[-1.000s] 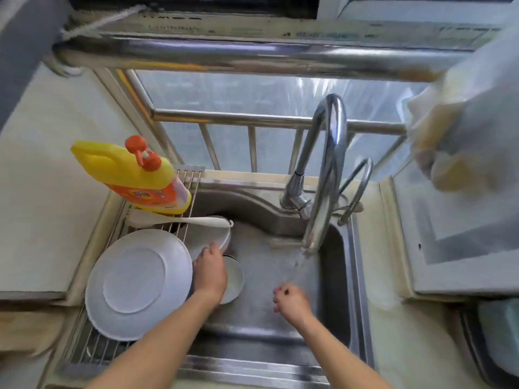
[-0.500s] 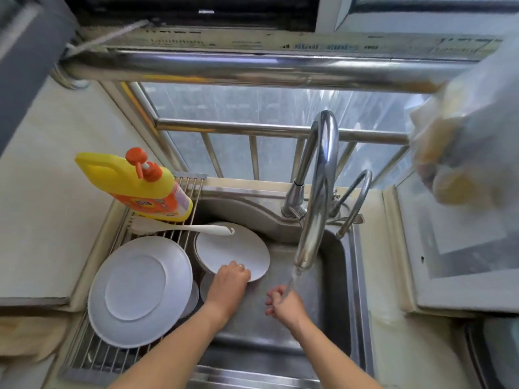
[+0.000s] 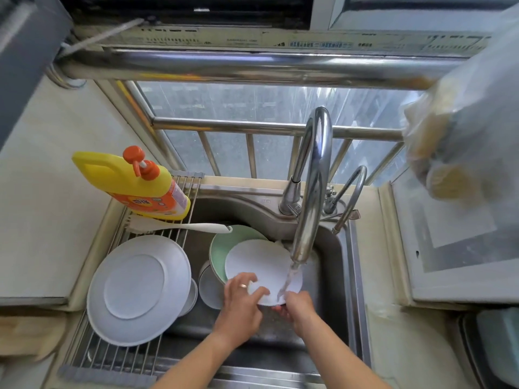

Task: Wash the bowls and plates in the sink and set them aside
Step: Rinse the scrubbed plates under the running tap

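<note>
Both hands meet over the sink (image 3: 341, 279), holding a white plate (image 3: 261, 269) tilted under the running faucet (image 3: 310, 197). The left hand (image 3: 241, 303) grips the plate's near-left rim, its fingers curled over the white face and a ring showing on 1 of them; the plate rises up and away from this hand toward the faucet. The right hand (image 3: 295, 307) holds the near-right edge from below, fingers curled under the rim, so the plate lies just beyond and to the left of it. The stream of water (image 3: 288, 282) lands on the plate immediately beyond the right hand, between the 2 hands. Behind the held plate, farther from both hands, a pale green bowl (image 3: 224, 245) leans in the sink, partly covered by the plate. Just left of the left hand, lower in the sink, another white dish (image 3: 209, 287) shows only its rim (its shape cannot be made out). Well to the left of the left hand, a large white plate (image 3: 137, 287) lies upside down on the wire drying rack (image 3: 118, 357) that spans the sink's left side. Beyond that plate, a white spoon (image 3: 179, 226) lies across the rack with its handle pointing toward the green bowl, and a yellow detergent bottle (image 3: 134, 186) with an orange pump stands at the rack's far end. A second, smaller tap (image 3: 351, 192) stands beyond the right hand, beside the faucet's base.
</note>
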The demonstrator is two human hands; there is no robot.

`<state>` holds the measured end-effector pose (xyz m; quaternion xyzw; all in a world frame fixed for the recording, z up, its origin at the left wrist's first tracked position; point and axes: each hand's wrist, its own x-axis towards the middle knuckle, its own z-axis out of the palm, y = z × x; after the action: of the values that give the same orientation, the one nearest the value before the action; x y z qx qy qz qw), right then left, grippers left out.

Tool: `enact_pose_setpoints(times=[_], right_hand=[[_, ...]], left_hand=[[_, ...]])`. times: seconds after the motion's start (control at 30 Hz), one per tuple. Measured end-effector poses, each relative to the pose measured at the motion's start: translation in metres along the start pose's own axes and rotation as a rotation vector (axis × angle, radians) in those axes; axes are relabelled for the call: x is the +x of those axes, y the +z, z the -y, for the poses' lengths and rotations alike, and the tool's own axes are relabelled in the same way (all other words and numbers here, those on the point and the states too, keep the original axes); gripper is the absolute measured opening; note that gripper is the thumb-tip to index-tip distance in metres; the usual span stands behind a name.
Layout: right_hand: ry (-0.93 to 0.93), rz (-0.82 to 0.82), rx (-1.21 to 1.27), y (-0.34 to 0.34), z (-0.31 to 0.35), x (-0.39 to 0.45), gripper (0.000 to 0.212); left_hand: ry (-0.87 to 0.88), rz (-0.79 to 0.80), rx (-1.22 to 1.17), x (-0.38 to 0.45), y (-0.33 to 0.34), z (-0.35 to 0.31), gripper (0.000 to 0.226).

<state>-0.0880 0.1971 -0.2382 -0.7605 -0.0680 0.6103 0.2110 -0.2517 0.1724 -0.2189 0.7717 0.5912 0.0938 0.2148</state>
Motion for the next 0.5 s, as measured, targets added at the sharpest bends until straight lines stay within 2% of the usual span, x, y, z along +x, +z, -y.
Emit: enact_pose_setpoints(times=[0.07, 0.1, 0.17, 0.2, 0.33, 0.4, 0.43, 0.5], right_hand=[[-0.015, -0.021, 0.026, -0.007, 0.005, -0.006, 0.035], [-0.021, -0.027, 0.036, -0.012, 0.007, -0.009, 0.035], [-0.023, -0.026, 0.031, -0.022, 0.008, -0.013, 0.035], [-0.020, -0.026, 0.013, -0.026, 0.009, -0.016, 0.035], [-0.014, 0.006, 0.043, -0.040, 0.008, -0.040, 0.030], [-0.021, -0.005, 0.008, -0.046, 0.005, -0.051, 0.028], [-0.027, -0.036, -0.035, -0.048, 0.003, -0.056, 0.029], [-0.083, -0.214, -0.249, -0.048, -0.001, -0.066, 0.039]], left_hand=[[-0.272, -0.109, -0.035, 0.000, -0.005, -0.006, 0.043], [-0.415, -0.165, -0.105, 0.001, -0.009, -0.009, 0.038], [-0.672, -0.205, -0.376, 0.010, -0.015, -0.016, 0.020], [-0.771, -0.164, -0.514, 0.015, -0.017, -0.019, 0.017], [-1.001, -0.032, -0.995, 0.027, -0.021, -0.030, 0.029], [-1.059, 0.040, -1.235, 0.027, -0.021, -0.028, 0.044], [-1.067, 0.089, -1.293, 0.026, -0.023, -0.027, 0.050], [-1.082, 0.167, -1.334, 0.020, -0.029, -0.029, 0.055]])
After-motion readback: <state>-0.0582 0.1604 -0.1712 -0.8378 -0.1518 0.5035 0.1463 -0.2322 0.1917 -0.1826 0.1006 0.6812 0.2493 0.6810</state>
